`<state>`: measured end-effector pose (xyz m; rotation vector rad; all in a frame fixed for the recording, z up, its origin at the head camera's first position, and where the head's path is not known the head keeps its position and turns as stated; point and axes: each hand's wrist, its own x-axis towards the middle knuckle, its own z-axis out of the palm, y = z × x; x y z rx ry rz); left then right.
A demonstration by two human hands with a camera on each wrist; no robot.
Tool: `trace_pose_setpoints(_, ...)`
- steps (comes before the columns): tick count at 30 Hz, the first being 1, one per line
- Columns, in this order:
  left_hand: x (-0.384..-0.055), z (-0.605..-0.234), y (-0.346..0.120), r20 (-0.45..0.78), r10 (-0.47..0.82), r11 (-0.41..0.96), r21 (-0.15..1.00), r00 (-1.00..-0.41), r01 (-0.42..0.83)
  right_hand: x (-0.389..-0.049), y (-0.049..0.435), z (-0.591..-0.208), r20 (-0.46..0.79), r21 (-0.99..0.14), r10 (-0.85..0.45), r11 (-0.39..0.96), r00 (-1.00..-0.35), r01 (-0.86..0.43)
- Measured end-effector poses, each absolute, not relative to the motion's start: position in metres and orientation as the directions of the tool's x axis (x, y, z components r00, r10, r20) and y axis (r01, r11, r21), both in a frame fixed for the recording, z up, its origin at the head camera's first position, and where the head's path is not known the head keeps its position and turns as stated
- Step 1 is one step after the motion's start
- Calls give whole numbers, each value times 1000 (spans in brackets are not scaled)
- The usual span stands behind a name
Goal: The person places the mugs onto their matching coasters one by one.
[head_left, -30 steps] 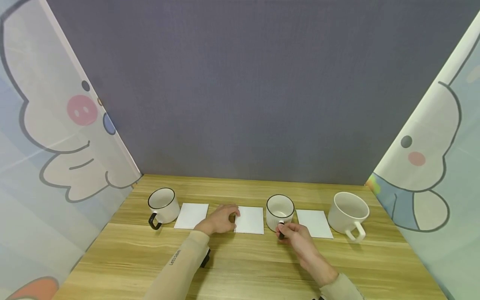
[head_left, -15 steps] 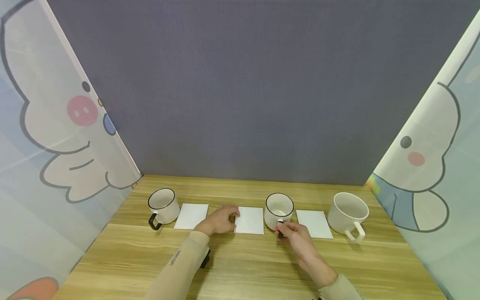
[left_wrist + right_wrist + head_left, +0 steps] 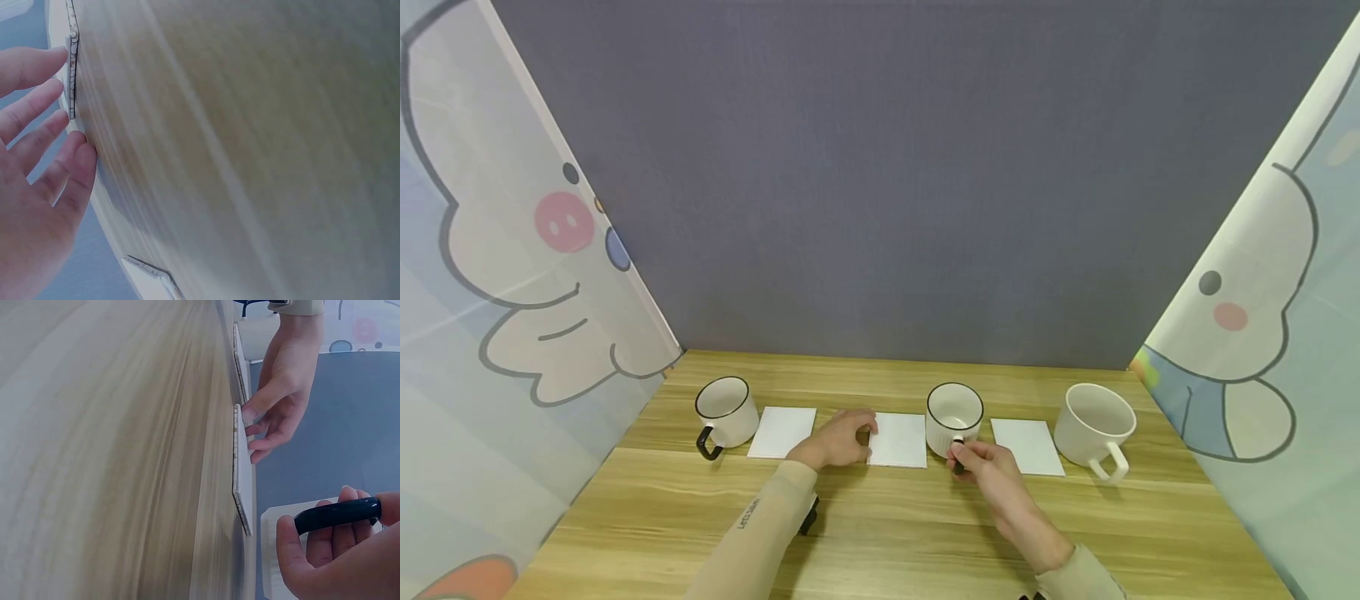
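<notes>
In the head view my right hand (image 3: 996, 483) pinches the black handle (image 3: 334, 514) of a white ribbed mug (image 3: 951, 433) with a dark rim. The mug is upright and appears slightly raised, near the right edge of the middle white square pad (image 3: 898, 440). My left hand (image 3: 837, 439) lies at that pad's left edge, thumb and fingers bent and apart, fingertips at or touching the edge. In the left wrist view the left hand (image 3: 40, 150) shows spread fingers beside the pad's thin edge.
Another white square pad (image 3: 782, 432) lies left, with a black-handled white mug (image 3: 730, 417) beyond it. To the right are a third pad (image 3: 1028, 447) and a larger all-white mug (image 3: 1092, 429). A grey panel (image 3: 895, 183) stands behind the wooden table (image 3: 895, 533).
My right hand has carried the mug slightly left and away from me, closer to the middle pad. The left hand has stayed in place.
</notes>
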<state>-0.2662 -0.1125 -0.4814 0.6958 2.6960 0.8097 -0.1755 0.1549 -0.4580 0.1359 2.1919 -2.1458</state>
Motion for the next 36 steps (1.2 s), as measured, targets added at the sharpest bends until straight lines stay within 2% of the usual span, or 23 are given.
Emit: trace_pose_setpoints(36, -266, -484, -112, -67, 508, 727, 567, -859, 386, -180, 139, -443, -93, -996, 35, -19, -995, 92)
